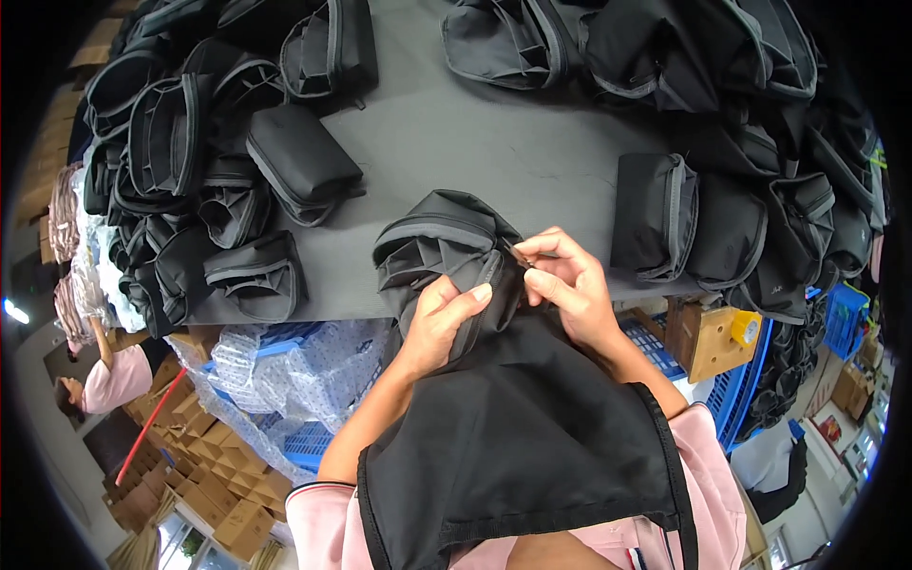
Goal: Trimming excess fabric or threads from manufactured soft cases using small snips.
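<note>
A black zippered pouch (445, 220) stands at the table's near edge in front of me, its mouth unzipped and folds of lining showing inside. My left hand (439, 321) is closed on its near side, thumb pressed along the grey zipper edge. At the pouch's right side, my right hand (574, 290) pinches a small, thin, dark piece between thumb and fingers, right by the zipper. The fingers cover most of that piece, so its kind is unclear.
Many black pouches crowd the grey table (475, 142), such as a closed one (304, 157) at left and an upright one (654, 217) at right. Below the edge are bubble wrap (294, 375), a wooden block (720, 344) and blue crates (844, 321). Another person (114, 380) is at far left.
</note>
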